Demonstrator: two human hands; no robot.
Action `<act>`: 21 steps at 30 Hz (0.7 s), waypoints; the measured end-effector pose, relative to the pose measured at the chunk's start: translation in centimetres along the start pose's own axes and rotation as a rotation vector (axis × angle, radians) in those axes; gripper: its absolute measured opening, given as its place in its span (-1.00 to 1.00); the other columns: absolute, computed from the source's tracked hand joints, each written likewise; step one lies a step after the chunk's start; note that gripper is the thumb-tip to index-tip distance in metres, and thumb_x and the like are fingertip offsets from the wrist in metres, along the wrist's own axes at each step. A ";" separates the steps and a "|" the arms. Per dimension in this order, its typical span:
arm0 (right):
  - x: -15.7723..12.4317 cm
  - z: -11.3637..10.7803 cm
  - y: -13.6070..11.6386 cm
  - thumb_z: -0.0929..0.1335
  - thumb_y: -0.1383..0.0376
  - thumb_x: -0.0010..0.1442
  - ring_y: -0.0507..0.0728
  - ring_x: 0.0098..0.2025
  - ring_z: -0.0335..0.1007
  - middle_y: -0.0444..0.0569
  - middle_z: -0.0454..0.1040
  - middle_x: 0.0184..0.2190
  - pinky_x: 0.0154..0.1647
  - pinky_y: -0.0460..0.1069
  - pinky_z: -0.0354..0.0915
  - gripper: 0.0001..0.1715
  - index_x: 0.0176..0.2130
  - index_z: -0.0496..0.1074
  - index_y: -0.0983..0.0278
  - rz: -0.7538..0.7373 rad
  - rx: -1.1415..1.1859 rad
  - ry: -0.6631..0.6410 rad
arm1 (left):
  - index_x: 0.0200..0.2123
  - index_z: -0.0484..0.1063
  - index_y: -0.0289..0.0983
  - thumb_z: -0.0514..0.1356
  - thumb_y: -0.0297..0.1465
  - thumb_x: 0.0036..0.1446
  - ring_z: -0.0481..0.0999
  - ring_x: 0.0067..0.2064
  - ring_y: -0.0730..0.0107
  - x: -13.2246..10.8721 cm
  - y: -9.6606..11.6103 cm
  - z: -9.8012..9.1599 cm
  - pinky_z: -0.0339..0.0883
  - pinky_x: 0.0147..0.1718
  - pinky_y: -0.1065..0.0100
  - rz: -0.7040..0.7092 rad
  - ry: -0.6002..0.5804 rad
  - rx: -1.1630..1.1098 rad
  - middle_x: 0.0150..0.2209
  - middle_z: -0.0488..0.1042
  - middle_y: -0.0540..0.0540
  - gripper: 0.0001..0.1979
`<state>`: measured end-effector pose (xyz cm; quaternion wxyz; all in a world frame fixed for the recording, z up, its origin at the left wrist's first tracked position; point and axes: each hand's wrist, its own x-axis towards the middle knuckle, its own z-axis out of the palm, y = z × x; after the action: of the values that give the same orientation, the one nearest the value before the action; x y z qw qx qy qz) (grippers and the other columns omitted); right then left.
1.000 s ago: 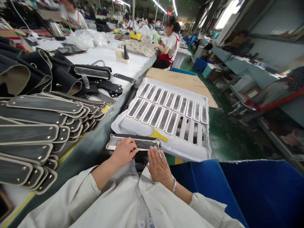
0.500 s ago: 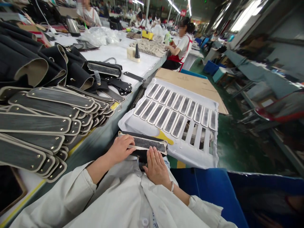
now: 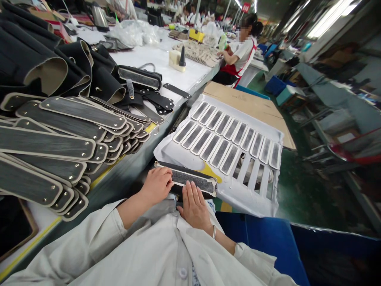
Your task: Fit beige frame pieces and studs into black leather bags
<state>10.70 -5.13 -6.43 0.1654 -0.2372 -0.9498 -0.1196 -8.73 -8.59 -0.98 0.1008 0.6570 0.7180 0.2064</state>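
Factory hall, long work table (image 3: 166,67) lying at 10 o'clock. Nearest, a cream-edged dark strip (image 3: 198,179) is held at the lap. Its left end is clamped under the curled left hand (image 3: 157,184). The right hand (image 3: 195,206) is laid flat and open at the strip's 6 o'clock, fingertips on its near edge. Whatever is beneath the strip is hidden. Stacked strips (image 3: 59,139) are seen at 9 o'clock, a white sheet (image 3: 166,153) of strips at 1 o'clock, and a co-worker (image 3: 242,51) beyond.

Head-worn view, forward and down
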 end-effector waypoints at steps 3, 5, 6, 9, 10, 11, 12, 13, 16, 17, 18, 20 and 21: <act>0.9 0.5 -0.5 0.34 0.10 0.15 0.40 0.28 -0.04 0.34 0.15 0.21 0.26 0.20 -0.04 -0.23 0.15 0.20 0.58 -0.023 0.017 0.001 | -0.49 0.36 -0.28 0.13 -0.44 0.11 0.38 -0.12 0.19 0.2 0.4 -0.1 0.20 -0.16 0.11 -0.024 0.004 0.016 -0.18 0.44 -0.09 -0.87; 1.5 0.9 -0.8 0.34 0.13 0.15 0.39 0.29 -0.07 0.34 0.12 0.23 0.26 0.20 -0.05 -0.24 0.16 0.19 0.58 -0.026 0.030 -0.003 | -0.51 0.36 -0.28 0.14 -0.45 0.10 0.39 -0.13 0.18 0.5 0.3 -0.2 0.22 -0.16 0.11 -0.039 -0.004 0.006 -0.18 0.44 -0.10 -0.86; 1.7 1.1 -0.9 0.34 0.14 0.15 0.39 0.29 -0.08 0.34 0.11 0.23 0.26 0.20 -0.05 -0.24 0.17 0.18 0.58 -0.023 0.035 -0.009 | -0.51 0.35 -0.28 0.15 -0.45 0.09 0.39 -0.14 0.19 0.6 0.0 -0.4 0.23 -0.15 0.12 -0.039 -0.014 -0.016 -0.20 0.44 -0.09 -0.87; 2.0 1.4 -1.2 0.32 0.17 0.17 0.38 0.31 -0.13 0.33 0.08 0.25 0.26 0.20 -0.06 -0.24 0.20 0.13 0.58 -0.013 0.039 -0.034 | -0.40 0.39 -0.26 0.19 -0.42 0.05 0.39 -0.11 0.21 0.5 -2.2 -1.2 0.26 -0.10 0.15 -0.004 -0.009 -0.119 -0.18 0.43 -0.09 -0.97; 2.1 1.4 -1.2 0.31 0.18 0.17 0.38 0.31 -0.13 0.34 0.07 0.25 0.26 0.20 -0.06 -0.25 0.20 0.12 0.58 -0.011 0.035 -0.039 | -0.36 0.40 -0.25 0.21 -0.40 0.04 0.38 -0.07 0.20 0.3 -3.2 -1.6 0.25 -0.06 0.15 0.019 0.002 -0.149 -0.14 0.42 -0.09 -0.93; 2.1 1.4 -1.2 0.31 0.20 0.17 0.38 0.31 -0.14 0.34 0.06 0.25 0.26 0.20 -0.06 -0.25 0.20 0.12 0.59 -0.011 0.031 -0.041 | -0.32 0.42 -0.24 0.22 -0.37 0.04 0.36 -0.02 0.19 0.0 -4.2 -1.8 0.23 -0.01 0.13 0.046 0.011 -0.170 -0.09 0.40 -0.10 -0.89; 2.2 1.3 -1.1 0.31 0.21 0.17 0.38 0.31 -0.14 0.34 0.06 0.25 0.26 0.20 -0.06 -0.26 0.20 0.12 0.59 -0.012 0.027 -0.038 | -0.31 0.43 -0.23 0.23 -0.34 0.05 0.32 0.04 0.17 -0.3 -5.1 -2.1 0.18 0.05 0.10 0.077 0.015 -0.182 -0.02 0.37 -0.10 -0.88; 2.3 1.3 -1.1 0.31 0.23 0.17 0.38 0.31 -0.14 0.35 0.06 0.25 0.26 0.20 -0.05 -0.27 0.20 0.12 0.59 -0.015 0.024 -0.034 | -0.32 0.44 -0.21 0.23 -0.32 0.06 0.28 0.09 0.15 -0.6 -5.9 -2.2 0.13 0.10 0.08 0.109 0.014 -0.190 0.03 0.34 -0.09 -0.89; 2.7 1.4 -1.3 0.31 0.24 0.17 0.38 0.31 -0.12 0.35 0.06 0.25 0.25 0.20 -0.04 -0.29 0.20 0.13 0.58 -0.029 0.027 -0.029 | -0.38 0.46 -0.21 0.20 -0.35 0.09 0.20 0.16 0.14 -1.2 -7.1 -2.2 0.06 0.16 0.06 0.155 0.030 -0.217 0.10 0.28 -0.09 -0.93; 2.9 1.5 -1.4 0.30 0.24 0.17 0.38 0.31 -0.12 0.35 0.05 0.25 0.25 0.20 -0.04 -0.28 0.20 0.13 0.58 -0.034 0.032 -0.030 | -0.40 0.46 -0.22 0.19 -0.37 0.09 0.20 0.17 0.15 -1.2 -7.1 -2.1 0.07 0.15 0.07 0.147 0.045 -0.228 0.10 0.28 -0.10 -0.93; 3.2 1.5 -1.5 0.30 0.23 0.17 0.38 0.31 -0.12 0.34 0.05 0.26 0.25 0.20 -0.03 -0.28 0.20 0.13 0.58 -0.039 0.037 -0.031 | -0.42 0.45 -0.23 0.18 -0.39 0.09 0.21 0.16 0.15 -1.2 -7.0 -2.0 0.09 0.15 0.08 0.132 0.057 -0.240 0.09 0.29 -0.11 -0.92; 3.7 1.7 -1.8 0.29 0.21 0.18 0.38 0.31 -0.12 0.34 0.06 0.25 0.25 0.21 -0.03 -0.29 0.20 0.13 0.58 -0.045 0.046 -0.029 | -0.47 0.43 -0.25 0.16 -0.43 0.07 0.25 0.12 0.16 -1.0 -6.5 -1.9 0.14 0.13 0.10 0.089 0.076 -0.259 0.06 0.31 -0.13 -0.91; 3.9 1.8 -2.0 0.28 0.21 0.19 0.38 0.31 -0.13 0.33 0.06 0.25 0.25 0.21 -0.02 -0.30 0.19 0.14 0.58 -0.049 0.048 -0.025 | -0.49 0.42 -0.26 0.16 -0.45 0.05 0.27 0.11 0.15 -0.9 -6.2 -1.9 0.16 0.11 0.10 0.068 0.082 -0.263 0.05 0.31 -0.14 -0.91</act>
<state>6.01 -4.67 -6.90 0.1561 -0.2112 -0.9599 -0.0979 -15.00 -10.09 -2.09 0.1499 0.6530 0.6656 0.3288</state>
